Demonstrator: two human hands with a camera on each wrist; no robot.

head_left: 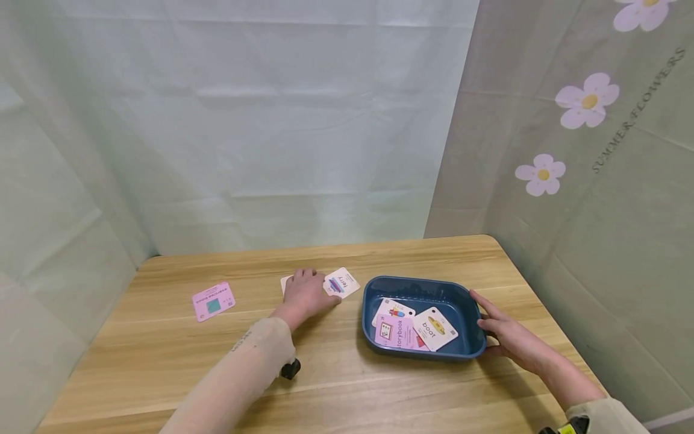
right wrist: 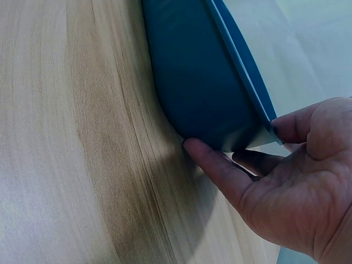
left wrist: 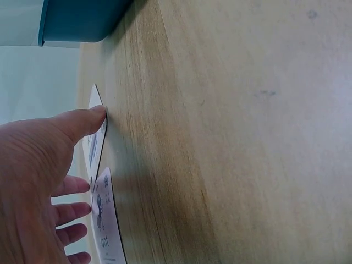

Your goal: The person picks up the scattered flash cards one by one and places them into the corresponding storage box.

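My left hand [head_left: 306,293] is over two cards on the table. Its thumb touches the edge of the white ferry card [head_left: 344,284], and its fingers reach above a card reading "ant" [left wrist: 108,220], mostly hidden in the head view. My right hand [head_left: 512,339] holds the right end of a dark blue rectangular basin [head_left: 417,355], thumb low on the wall and a finger at the rim. Inside the basin lie several cards, among them a pink storybook card [head_left: 394,331], a white boat card [head_left: 437,329] and a white card with a colourful picture [head_left: 394,310].
A pink exercise book card [head_left: 214,301] lies alone at the left of the wooden table [head_left: 347,398]. Pale curtains [head_left: 303,132] hang behind the table and at both sides, and the right one has printed flowers.
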